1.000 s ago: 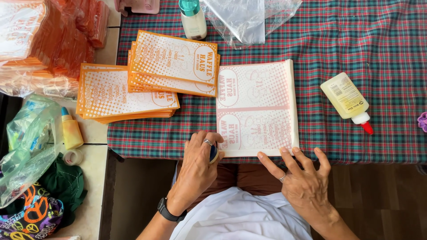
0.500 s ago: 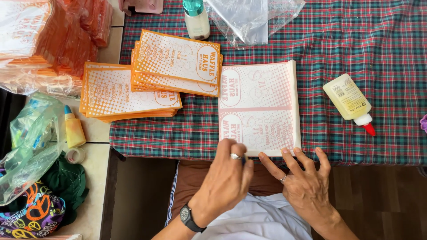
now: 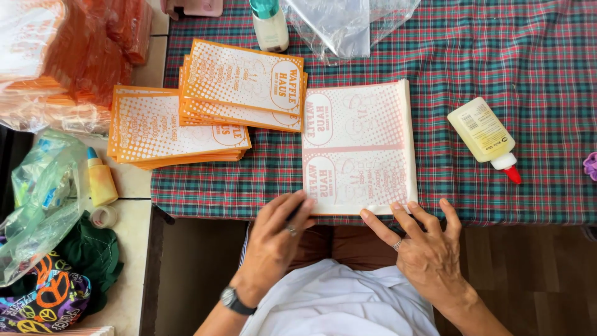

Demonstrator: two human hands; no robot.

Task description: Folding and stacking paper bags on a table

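**Both hands at the near edge of the paper stack**

The stack of pale printed sheets (image 3: 359,149) lies on the plaid tablecloth (image 3: 535,68), its near edge level with the table's front edge. The left hand (image 3: 277,239) meets the stack's near left corner, fingers loosely curled against the paper there; I cannot tell whether it pinches a sheet. The right hand (image 3: 429,249) lies spread and flat, fingertips touching the stack's near right corner, gripping nothing.

To the right of the stack, well apart from it, a yellow glue bottle with a red tip (image 3: 486,138) lies on its side, and bare cloth runs between the two and on past the bottle. To the left of the stack the room is tight: two piles of orange printed paper bags (image 3: 205,112) overlap, the upper pile just touching the stack's far left corner. Beyond the stack's far edge stand a teal-capped bottle (image 3: 269,23) and a crumpled clear plastic bag (image 3: 348,25).

Further left of the stack, off the cloth, a small yellow glue bottle (image 3: 101,180) lies beside a green plastic bag (image 3: 37,199), with plastic-wrapped orange bundles (image 3: 68,56) above them. Below the stack's near edge is dark wooden floor (image 3: 535,274).
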